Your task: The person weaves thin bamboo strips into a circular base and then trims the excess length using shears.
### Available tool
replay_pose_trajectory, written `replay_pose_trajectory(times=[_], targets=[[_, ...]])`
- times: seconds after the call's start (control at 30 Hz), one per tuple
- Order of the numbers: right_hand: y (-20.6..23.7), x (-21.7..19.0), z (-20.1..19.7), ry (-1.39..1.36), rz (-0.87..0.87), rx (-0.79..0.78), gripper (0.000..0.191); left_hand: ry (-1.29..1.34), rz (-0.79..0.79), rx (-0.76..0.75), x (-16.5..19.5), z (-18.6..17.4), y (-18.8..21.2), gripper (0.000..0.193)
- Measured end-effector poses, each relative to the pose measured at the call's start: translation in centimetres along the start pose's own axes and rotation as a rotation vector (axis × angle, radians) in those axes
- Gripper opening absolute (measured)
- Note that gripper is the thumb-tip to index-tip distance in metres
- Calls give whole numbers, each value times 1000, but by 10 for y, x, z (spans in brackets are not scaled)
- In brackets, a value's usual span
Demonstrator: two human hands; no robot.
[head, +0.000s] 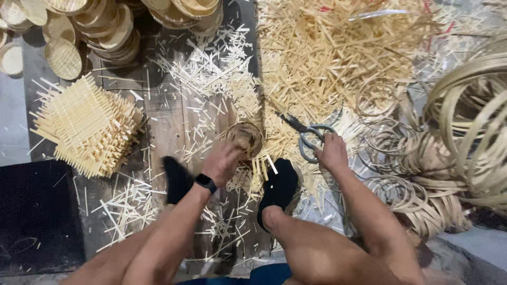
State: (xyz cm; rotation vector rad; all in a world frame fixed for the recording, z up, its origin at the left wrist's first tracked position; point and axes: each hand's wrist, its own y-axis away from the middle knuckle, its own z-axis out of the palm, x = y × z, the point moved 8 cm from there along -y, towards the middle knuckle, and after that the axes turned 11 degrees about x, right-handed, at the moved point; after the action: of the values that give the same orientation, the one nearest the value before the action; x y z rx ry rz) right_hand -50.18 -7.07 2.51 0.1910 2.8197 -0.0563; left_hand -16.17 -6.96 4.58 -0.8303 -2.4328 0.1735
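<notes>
Both hands are working low over the wooden floor: my left hand [224, 161], a black band at its wrist, is closing around a small round woven piece [244, 138], while my right hand [331, 153] is gripping the handles of a pair of scissors [309, 134] lying on the trimmings just right of that piece. I am seeing the fingers of the right wrapped on the loops, blades pointing up and left.

Largest around them, a big heap of pale cut strips [338, 53] is spreading across the top and centre. To the right, large bent hoops [470, 116] are leaning together, with a pile of smaller rings [406, 184] lying below them. At the left, a stack of square woven mats [87, 124] with bristling edges is sitting on the boards, and above it stacks of round woven discs [100, 26] are crowding the top corner. My two black-socked feet [280, 184] are resting either side of the left wrist. I am spotting no packages or labels.
</notes>
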Motion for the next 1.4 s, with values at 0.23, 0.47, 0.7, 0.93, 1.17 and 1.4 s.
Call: replay_pose_trajectory(times=[0.23, 0.47, 0.7, 0.93, 1.17, 1.4], targets=[[-42, 4, 54, -22, 86, -314, 35, 164, -28, -87, -45, 14, -69, 80], [-15, -8, 61, -126, 352, -517, 49, 47, -424, 270, -110, 32, -61, 66], [-19, -75, 52, -191, 66, -335, 75, 58, -636, 477, -115, 33, -51, 71], [-27, -112, 69, 34, 141, -279, 56, 85, -613, 516, -88, 22, -50, 68], [-44, -132, 58, 134, -141, -29, 49, 65, -616, 430, -83, 9, -57, 65], [-58, -107, 59, 238, -192, -147, 31, 89, -605, 350, -85, 5, -50, 65]])
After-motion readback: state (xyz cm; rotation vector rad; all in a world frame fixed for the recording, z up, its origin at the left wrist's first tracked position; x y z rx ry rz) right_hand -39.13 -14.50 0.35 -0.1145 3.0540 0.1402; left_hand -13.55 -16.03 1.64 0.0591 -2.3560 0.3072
